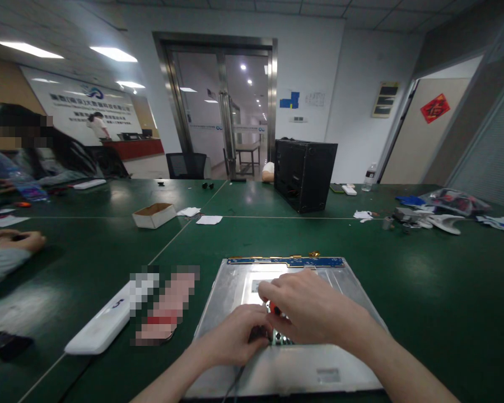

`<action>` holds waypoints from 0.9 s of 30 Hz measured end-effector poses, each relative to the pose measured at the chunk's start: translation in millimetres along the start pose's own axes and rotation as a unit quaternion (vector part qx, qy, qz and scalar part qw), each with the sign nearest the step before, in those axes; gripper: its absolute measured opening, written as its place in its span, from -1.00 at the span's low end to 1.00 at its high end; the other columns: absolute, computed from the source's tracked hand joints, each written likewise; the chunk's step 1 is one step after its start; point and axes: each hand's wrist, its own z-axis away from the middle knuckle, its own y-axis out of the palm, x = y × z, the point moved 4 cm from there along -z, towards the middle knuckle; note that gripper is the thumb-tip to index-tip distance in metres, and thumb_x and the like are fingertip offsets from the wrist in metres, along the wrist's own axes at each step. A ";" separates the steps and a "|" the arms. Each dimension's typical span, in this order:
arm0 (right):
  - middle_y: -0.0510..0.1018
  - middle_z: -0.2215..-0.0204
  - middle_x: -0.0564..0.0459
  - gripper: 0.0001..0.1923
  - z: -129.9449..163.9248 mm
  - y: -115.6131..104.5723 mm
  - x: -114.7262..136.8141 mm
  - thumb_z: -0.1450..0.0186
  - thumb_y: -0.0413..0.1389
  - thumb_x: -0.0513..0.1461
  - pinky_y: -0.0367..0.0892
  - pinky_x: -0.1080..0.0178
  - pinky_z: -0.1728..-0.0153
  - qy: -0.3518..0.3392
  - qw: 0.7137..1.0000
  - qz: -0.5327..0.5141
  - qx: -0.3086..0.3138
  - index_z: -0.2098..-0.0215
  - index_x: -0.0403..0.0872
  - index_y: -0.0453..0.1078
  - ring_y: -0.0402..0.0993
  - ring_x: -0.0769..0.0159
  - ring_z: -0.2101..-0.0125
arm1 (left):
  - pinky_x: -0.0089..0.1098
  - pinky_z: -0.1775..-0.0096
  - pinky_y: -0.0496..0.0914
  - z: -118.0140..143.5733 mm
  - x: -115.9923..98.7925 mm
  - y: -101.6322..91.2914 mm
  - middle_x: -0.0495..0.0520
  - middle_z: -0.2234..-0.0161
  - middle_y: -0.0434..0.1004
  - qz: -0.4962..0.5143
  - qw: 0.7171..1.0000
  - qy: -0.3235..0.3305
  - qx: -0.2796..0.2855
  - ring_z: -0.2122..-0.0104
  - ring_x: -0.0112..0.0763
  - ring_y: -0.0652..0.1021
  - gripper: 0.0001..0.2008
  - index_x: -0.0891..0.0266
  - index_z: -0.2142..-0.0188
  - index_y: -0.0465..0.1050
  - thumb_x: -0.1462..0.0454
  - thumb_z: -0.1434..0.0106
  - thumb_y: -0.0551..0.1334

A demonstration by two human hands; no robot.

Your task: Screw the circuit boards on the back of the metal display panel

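We have the metal panel (353,296) lying flat on the green table (441,280), a blue circuit strip (260,261) along its far edge and a green circuit board (283,338) nearer its near edge. Our right hand (306,305) closes its fingers around a red-and-black object (274,308) above the board; our left hand (243,333) curls at the board's left end, and we cannot tell whether it grips anything. We judge the work under way: the panel is laid out, both boards are on it, and the spot under our fingers looks unfinished. How much is left, we cannot tell. Beyond, a black case (304,173) stands toward the table's far edge.
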 end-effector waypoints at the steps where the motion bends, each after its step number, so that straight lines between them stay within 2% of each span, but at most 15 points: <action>1: 0.53 0.37 0.03 -0.86 0.8 -1.0 0.7 -0.24 0.02 -0.22 -0.06 0.27 0.55 -0.002 1.000 -0.005 0.000 0.23 -0.07 0.27 0.42 0.29 0.42 | -0.44 0.33 0.32 0.2 0.8 0.3 0.01 0.35 0.49 -0.008 1.000 0.002 -0.001 0.36 -0.36 0.46 -0.83 0.26 0.37 0.43 0.48 -0.05 0.17; 5: 0.52 0.36 0.03 -0.83 2.0 -1.7 1.0 -0.23 0.03 -0.20 -0.03 0.27 0.55 -0.008 1.000 -0.008 0.003 0.21 -0.07 0.26 0.41 0.27 0.41 | -0.45 0.34 0.30 0.7 1.3 -0.1 -0.01 0.37 0.48 -0.016 1.000 0.003 0.007 0.37 -0.38 0.45 -0.86 0.25 0.38 0.42 0.46 -0.09 0.17; 10: 0.53 0.42 0.04 -0.77 -1.6 3.0 -4.0 -0.27 0.06 -0.06 -0.08 0.29 0.55 0.007 1.000 0.008 0.003 0.24 -0.04 0.31 0.42 0.28 0.45 | -0.42 0.30 0.32 -0.2 -3.1 -2.7 0.01 0.33 0.49 -0.020 1.000 0.002 0.011 0.33 -0.34 0.46 -0.82 0.25 0.35 0.41 0.47 -0.06 0.16; 14: 0.53 0.45 0.05 -0.85 -2.4 4.3 -4.8 -0.31 0.01 -0.15 -0.10 0.28 0.55 0.011 1.000 0.013 -0.002 0.28 -0.05 0.31 0.41 0.31 0.48 | -0.46 0.38 0.30 -0.4 -1.5 -1.1 0.01 0.36 0.50 0.011 1.000 -0.011 0.008 0.41 -0.40 0.45 -0.76 0.27 0.29 0.42 0.50 -0.05 0.14; 19: 0.52 0.36 0.04 -0.84 1.3 -2.0 0.1 -0.21 0.03 -0.24 -0.05 0.27 0.55 -0.016 0.999 -0.007 -0.027 0.22 -0.08 0.26 0.41 0.28 0.42 | -0.45 0.34 0.31 0.4 2.1 1.9 0.01 0.35 0.50 0.000 1.000 0.009 0.003 0.36 -0.37 0.45 -0.82 0.25 0.35 0.44 0.48 -0.07 0.16; 24: 0.53 0.37 0.04 -0.80 1.3 -0.2 0.0 -0.22 0.07 -0.15 -0.05 0.28 0.55 -0.014 1.000 -0.011 0.001 0.22 -0.06 0.27 0.42 0.27 0.41 | -0.42 0.31 0.30 0.3 2.9 0.9 0.03 0.35 0.48 -0.016 1.000 0.019 -0.006 0.34 -0.33 0.45 -0.90 0.24 0.39 0.42 0.43 -0.11 0.17; 27: 0.55 0.40 0.05 -0.81 -0.9 4.4 -3.8 -0.26 0.08 -0.10 -0.08 0.29 0.54 0.005 1.000 -0.012 0.005 0.25 -0.05 0.31 0.43 0.28 0.44 | -0.42 0.30 0.30 -0.2 0.7 -0.3 0.02 0.35 0.48 -0.016 1.000 0.010 0.003 0.34 -0.33 0.45 -0.86 0.25 0.38 0.41 0.46 -0.07 0.16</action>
